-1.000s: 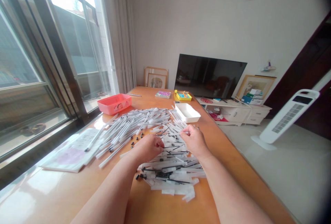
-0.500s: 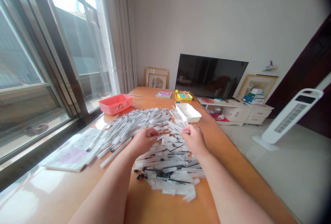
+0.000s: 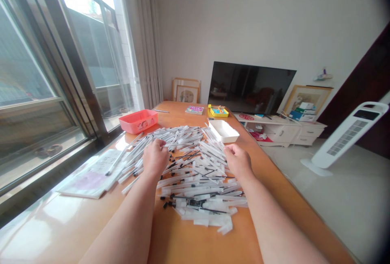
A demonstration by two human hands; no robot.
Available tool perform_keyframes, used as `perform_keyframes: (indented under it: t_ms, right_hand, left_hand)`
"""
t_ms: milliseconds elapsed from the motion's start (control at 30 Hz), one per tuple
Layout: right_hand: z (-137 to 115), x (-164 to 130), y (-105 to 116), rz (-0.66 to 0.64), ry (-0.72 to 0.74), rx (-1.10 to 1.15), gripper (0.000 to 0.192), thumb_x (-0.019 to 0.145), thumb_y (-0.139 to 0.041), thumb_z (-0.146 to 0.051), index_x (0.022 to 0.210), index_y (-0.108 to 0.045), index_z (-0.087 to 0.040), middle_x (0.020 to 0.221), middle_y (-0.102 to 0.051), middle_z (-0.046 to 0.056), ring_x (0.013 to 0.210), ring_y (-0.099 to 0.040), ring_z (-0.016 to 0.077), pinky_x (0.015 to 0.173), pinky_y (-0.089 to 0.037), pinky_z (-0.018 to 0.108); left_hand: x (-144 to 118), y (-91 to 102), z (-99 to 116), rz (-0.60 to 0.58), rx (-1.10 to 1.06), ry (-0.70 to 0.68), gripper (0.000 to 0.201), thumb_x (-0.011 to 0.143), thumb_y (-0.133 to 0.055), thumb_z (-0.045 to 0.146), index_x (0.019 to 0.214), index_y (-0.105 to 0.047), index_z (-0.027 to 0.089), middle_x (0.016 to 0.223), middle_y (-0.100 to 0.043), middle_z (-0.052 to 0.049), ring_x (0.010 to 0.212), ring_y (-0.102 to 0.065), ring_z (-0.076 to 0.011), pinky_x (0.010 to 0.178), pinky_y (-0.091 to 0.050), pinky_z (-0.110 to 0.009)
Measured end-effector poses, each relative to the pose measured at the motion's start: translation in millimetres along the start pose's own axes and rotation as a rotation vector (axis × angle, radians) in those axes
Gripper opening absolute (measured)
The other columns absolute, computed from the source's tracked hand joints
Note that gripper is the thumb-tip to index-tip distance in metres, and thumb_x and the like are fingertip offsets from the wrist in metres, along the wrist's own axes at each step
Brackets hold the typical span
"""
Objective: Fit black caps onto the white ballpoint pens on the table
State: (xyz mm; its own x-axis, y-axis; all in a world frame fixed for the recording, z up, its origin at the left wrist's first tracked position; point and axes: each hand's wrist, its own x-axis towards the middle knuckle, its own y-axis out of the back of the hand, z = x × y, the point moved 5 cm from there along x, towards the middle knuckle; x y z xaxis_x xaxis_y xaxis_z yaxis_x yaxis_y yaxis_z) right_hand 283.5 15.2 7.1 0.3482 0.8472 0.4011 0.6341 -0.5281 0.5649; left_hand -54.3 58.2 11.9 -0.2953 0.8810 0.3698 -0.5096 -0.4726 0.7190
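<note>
My left hand (image 3: 155, 156) is over the pile of pens (image 3: 179, 137), its fingers curled together; what they hold, if anything, is hidden. My right hand (image 3: 239, 160) is closed in a pinch beside a heap of clear pen barrels (image 3: 211, 148), and I cannot make out what lies between its fingertips. Between and below my hands, thin black refills (image 3: 209, 172), black caps (image 3: 165, 205) and whitish plastic pieces (image 3: 207, 217) lie loosely mixed.
A red basket (image 3: 138, 122) stands at the back left, and a white tray (image 3: 224, 131) behind my right hand. An open notebook (image 3: 91, 178) lies at the left. A booklet (image 3: 195, 110) and a yellow box (image 3: 218, 111) sit at the table's far end.
My hands have moved apart: the left has gone left and up over the pens, the right a little to the right. The view has shifted slightly.
</note>
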Motion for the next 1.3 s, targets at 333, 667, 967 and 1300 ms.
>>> perform_keyframes:
  t_ms: [333,667,967,1300]
  right_hand:
    - [68,27,20,0.230,-0.278,0.096,0.036,0.081,-0.058,-0.040,0.108,-0.074,-0.022,0.103,-0.077,0.011,0.094,-0.070,0.0291,0.083,-0.051,0.039]
    - [107,35,13,0.191,-0.360,-0.018,0.046,0.084,-0.055,-0.036,0.126,-0.068,-0.024,0.128,-0.070,0.013,0.118,-0.064,0.0301,0.099,-0.048,0.041]
    - [113,38,6,0.123,-0.392,-0.065,0.048,0.083,-0.057,-0.038,0.128,-0.067,-0.024,0.128,-0.069,0.015,0.119,-0.064,0.0313,0.098,-0.048,0.042]
    - [85,32,4,0.099,-0.295,0.020,0.042,0.083,-0.057,-0.045,0.117,-0.071,-0.024,0.116,-0.075,0.010,0.105,-0.070,0.0273,0.089,-0.052,0.036]
  left_hand:
    - [-12,-27.9,13,-0.122,0.277,-0.161,0.051,0.094,-0.046,0.037,0.145,-0.052,0.031,0.162,-0.040,-0.006,0.153,-0.019,-0.0383,0.118,-0.017,-0.066]
    - [-12,-33.7,11,-0.191,0.320,-0.194,0.050,0.099,-0.032,0.041,0.143,-0.053,0.030,0.147,-0.056,-0.011,0.144,-0.035,-0.0414,0.113,-0.010,-0.076]
    - [-12,-27.9,15,-0.160,0.417,-0.194,0.035,0.091,-0.045,0.030,0.111,-0.073,0.028,0.123,-0.067,-0.012,0.119,-0.053,-0.0386,0.110,-0.022,-0.064]
    - [-12,-24.0,16,-0.189,0.405,-0.134,0.028,0.084,-0.052,0.033,0.097,-0.075,0.026,0.115,-0.070,-0.013,0.113,-0.054,-0.0386,0.095,-0.034,-0.054]
